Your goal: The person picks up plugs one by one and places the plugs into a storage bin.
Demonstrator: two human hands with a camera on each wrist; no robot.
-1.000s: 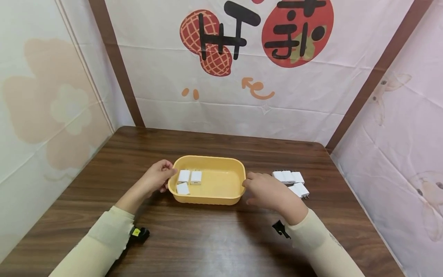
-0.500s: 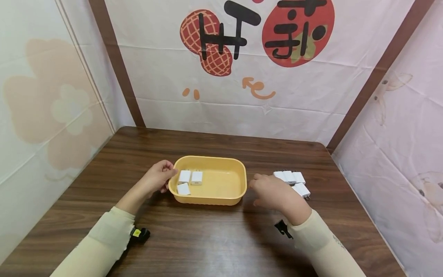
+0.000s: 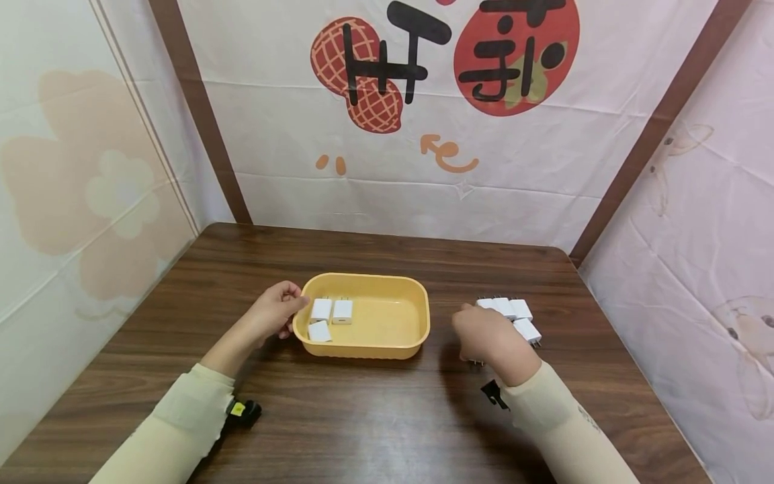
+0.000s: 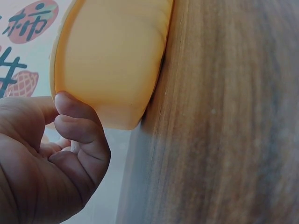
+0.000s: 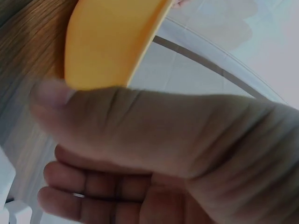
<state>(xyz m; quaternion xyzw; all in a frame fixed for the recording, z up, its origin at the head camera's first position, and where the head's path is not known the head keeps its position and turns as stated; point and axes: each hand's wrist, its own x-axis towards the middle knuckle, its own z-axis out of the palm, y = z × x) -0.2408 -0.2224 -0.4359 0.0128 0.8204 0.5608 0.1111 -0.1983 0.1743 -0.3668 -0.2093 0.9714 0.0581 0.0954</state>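
Observation:
A yellow plastic basket (image 3: 393, 351) stands mid-table with three white charger plugs (image 3: 342, 311) at its left end. At that end my left hand (image 3: 275, 310) pinches the rim; in the left wrist view its curled fingers (image 4: 84, 135) meet the basket's edge. My right hand (image 3: 492, 343) is apart from the basket, beside several white charger plugs (image 3: 527, 331) on the table. Prongs of one plug (image 3: 478, 363) show below that hand, which partly hides it. In the right wrist view the thumb (image 5: 117, 121) is extended, the other fingers are loosely bent, and nothing appears held.
Brown wood-grain table (image 3: 363, 417) lies under everything. Printed cloth (image 3: 387, 195) hangs behind it and at both sides. A black piece with a yellow mark (image 3: 244, 411) is at my left wrist, and a black clip (image 3: 494, 394) at my right.
My right hand has left the basket's right end and moved right to the loose plugs. My left hand keeps its hold on the rim, and the basket has not visibly moved.

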